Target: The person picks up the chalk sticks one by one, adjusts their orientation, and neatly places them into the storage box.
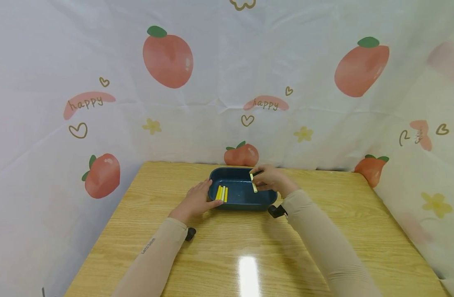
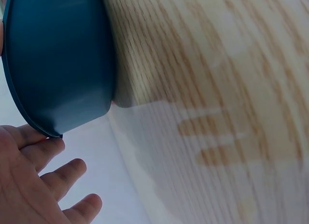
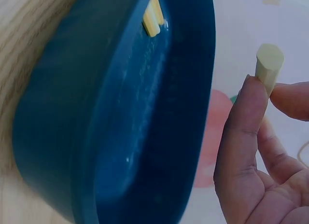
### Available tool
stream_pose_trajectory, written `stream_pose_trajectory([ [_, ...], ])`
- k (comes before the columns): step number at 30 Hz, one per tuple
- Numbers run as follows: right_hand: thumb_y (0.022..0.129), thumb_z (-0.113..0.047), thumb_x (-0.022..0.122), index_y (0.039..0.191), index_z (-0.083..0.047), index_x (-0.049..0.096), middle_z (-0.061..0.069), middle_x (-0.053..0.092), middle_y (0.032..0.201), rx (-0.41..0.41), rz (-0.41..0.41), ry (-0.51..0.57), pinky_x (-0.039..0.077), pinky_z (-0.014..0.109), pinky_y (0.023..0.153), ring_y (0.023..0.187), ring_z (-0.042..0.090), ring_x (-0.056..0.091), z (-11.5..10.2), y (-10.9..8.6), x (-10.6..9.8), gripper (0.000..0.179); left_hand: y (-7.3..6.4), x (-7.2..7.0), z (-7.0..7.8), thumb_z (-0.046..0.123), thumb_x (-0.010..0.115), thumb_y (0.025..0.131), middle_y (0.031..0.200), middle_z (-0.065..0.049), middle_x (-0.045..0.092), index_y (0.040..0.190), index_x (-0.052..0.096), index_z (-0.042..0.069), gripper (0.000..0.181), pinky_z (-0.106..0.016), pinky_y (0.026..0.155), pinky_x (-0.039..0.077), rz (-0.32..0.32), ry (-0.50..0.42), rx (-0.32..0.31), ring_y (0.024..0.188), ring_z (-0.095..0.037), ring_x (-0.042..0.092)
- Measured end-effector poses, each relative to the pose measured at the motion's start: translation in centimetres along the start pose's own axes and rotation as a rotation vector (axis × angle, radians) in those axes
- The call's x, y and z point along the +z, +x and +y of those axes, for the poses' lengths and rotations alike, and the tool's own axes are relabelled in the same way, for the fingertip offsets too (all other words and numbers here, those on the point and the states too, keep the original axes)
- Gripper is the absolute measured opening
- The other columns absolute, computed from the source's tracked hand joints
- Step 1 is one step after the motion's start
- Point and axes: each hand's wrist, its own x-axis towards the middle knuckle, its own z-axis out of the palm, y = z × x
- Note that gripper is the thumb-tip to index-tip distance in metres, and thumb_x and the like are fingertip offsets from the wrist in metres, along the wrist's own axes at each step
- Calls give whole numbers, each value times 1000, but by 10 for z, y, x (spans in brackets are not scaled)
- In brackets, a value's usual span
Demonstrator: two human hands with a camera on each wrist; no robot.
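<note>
A dark blue container stands on the table. My left hand rests against its left end, thumb at the near rim and straight fingers spread at the other side. Several yellow and white chalk sticks lie side by side in the container's left part. Over the right part, my right hand pinches a pale chalk stick between thumb and fingers. That stick is tilted, with one end pointing down toward the container in the head view.
The wood-grain table runs in front of and beside the container. A white cloth printed with fruit, hearts and flowers hangs behind and at both sides. Black camera mounts sit at both wrists.
</note>
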Motion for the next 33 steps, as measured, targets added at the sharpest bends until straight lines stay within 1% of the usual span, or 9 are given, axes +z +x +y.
stream_pose_trajectory([
  [5,94,1,59,144,3,44,15,52,113,-4,-12,27,55,36,77,82,22,55,4,4,8,53,0,0,0,60,63,91,166,-13,17,160,21,5,98,-57,121,12,-2,-8,-2,151,-35,18],
  [9,94,0,61,144,3,45,15,53,116,-2,4,40,56,36,78,84,22,57,7,9,14,52,1,1,-1,61,63,91,166,-13,17,160,21,5,98,-57,121,12,-1,-11,4,151,-35,18],
  [11,94,0,61,144,2,46,14,54,115,-2,11,41,56,35,78,84,22,58,8,12,16,52,1,1,-1,61,63,91,166,-13,17,160,21,5,98,-57,120,12,1,-12,7,151,-35,18],
  [15,94,1,60,142,3,47,11,54,105,15,24,75,56,34,76,81,19,57,10,16,20,50,2,1,-2,61,63,91,166,-13,18,160,21,5,98,-57,120,13,5,-6,7,151,-35,19],
  [18,94,1,61,141,2,49,12,56,103,29,43,94,56,34,75,79,19,59,12,19,23,49,2,2,-2,62,63,91,166,-13,18,160,22,5,98,-57,121,13,3,-6,7,151,-35,19],
  [21,94,1,63,141,1,50,12,58,108,39,56,108,57,34,75,82,19,61,14,22,26,49,2,2,-4,62,62,91,166,-14,18,159,22,4,98,-57,120,13,4,-5,10,151,-35,19],
  [26,93,2,62,141,3,50,15,58,109,52,64,132,57,35,75,80,21,59,19,27,30,49,3,4,-6,63,62,91,166,-14,19,159,22,4,99,-58,120,15,9,-8,15,150,-36,20],
  [31,94,2,62,142,2,51,23,59,123,53,76,93,58,36,76,83,22,61,23,33,36,49,3,3,-5,63,61,91,166,-13,18,160,22,5,99,-57,120,14,2,-7,13,151,-35,19],
  [33,95,2,61,142,2,51,24,58,127,59,78,81,58,36,77,85,22,62,25,35,39,48,3,3,-4,62,62,91,166,-13,18,159,22,4,98,-57,120,14,1,-4,15,151,-35,20],
])
